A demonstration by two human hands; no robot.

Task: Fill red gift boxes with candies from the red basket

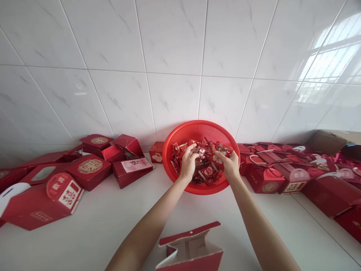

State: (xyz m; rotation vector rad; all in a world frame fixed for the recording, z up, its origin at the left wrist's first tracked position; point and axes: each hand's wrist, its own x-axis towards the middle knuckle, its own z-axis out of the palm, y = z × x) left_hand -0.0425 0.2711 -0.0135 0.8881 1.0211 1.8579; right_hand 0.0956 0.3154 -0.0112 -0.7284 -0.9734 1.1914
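Observation:
A red plastic basket (pixel 201 191) with perforated sides holds many red-wrapped candies (pixel 208 171). Both hands reach into it. My left hand (pixel 188 162) is closed, thumb and fingers pinching a small shiny wrapped candy (pixel 200 151) above the pile. On the right side of the basket, my right hand (pixel 230 164) grips a red candy packet (pixel 220 149) with a printed picture on it. Between my forearms, at the near edge of view, stands a red gift box (pixel 194 262) with its top open and its pale inside showing.
Several red gift boxes (pixel 90 171) lie to the left, some unfolded or tilted. More boxes with rope handles (pixel 265 180) stand packed together at right. A small red box (pixel 156 152) sits behind the basket's left rim. A tiled wall (pixel 175 94) rises behind the white counter (pixel 121 210).

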